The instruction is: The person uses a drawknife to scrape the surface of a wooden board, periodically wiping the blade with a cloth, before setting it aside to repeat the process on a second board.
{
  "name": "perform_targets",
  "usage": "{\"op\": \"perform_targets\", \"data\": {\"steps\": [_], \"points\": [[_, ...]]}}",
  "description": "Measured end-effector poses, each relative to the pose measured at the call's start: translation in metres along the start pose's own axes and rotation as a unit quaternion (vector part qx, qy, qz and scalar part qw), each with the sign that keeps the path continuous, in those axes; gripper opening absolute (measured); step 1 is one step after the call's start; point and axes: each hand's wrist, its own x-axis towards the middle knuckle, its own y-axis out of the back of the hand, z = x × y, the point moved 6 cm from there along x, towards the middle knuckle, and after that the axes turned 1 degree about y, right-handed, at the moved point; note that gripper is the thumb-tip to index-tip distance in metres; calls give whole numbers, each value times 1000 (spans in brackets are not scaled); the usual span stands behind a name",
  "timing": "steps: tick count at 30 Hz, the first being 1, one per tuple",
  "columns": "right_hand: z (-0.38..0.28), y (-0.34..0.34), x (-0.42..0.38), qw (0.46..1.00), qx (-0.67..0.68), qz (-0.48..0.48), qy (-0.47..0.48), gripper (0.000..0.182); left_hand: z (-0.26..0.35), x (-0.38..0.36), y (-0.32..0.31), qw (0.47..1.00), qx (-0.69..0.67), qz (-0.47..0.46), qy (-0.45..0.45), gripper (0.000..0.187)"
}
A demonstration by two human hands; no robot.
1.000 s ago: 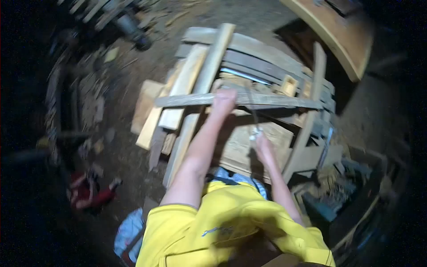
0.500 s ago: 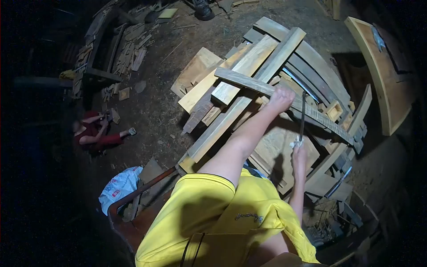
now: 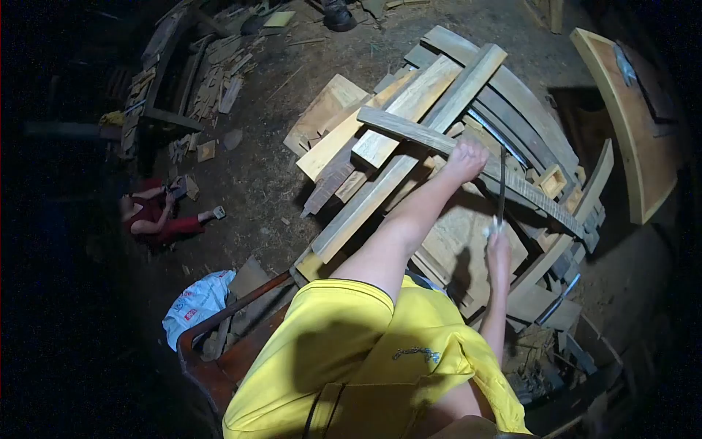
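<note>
Dark earth floor [image 3: 256, 175], strewn with wood scraps, surrounds a crisscross stack of boards [image 3: 384, 186]. Toward 9 o'clock another person [image 3: 150, 212] sits in red; at 8 o'clock lies a pale plastic bag [image 3: 197, 304]. A curved wooden panel [image 3: 621, 124] stands at 2 o'clock.

Across the stack, a long wooden strip [image 3: 402, 128] slants from 11 toward 4 o'clock. The left hand [image 3: 466, 161] is closed around its middle. The right hand [image 3: 498, 245], below at 5 o'clock, grips the pale end of a thin dark tool [image 3: 502, 186], whose shaft points to 12 and overlaps the strip just beside the left fist. Whether they touch is unclear.

The strip looks whole from end to end, with no piece parted from it. Fine cross marks cover its 4 o'clock stretch, while its 11 o'clock end seems smoother, so the surface looks uneven at this stage. Any cut under the tool is too small to tell.
</note>
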Motion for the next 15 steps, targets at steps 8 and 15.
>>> {"op": "perform_targets", "data": {"steps": [8, 15], "points": [[-20, -4, 39, 999, -3, -33, -36, 39, 1, 2, 12, 998, -31, 57, -16, 8], [-19, 0, 27, 992, 41, -79, -91, 34, 2, 0, 13, 997, -16, 71, -27, 7]]}}
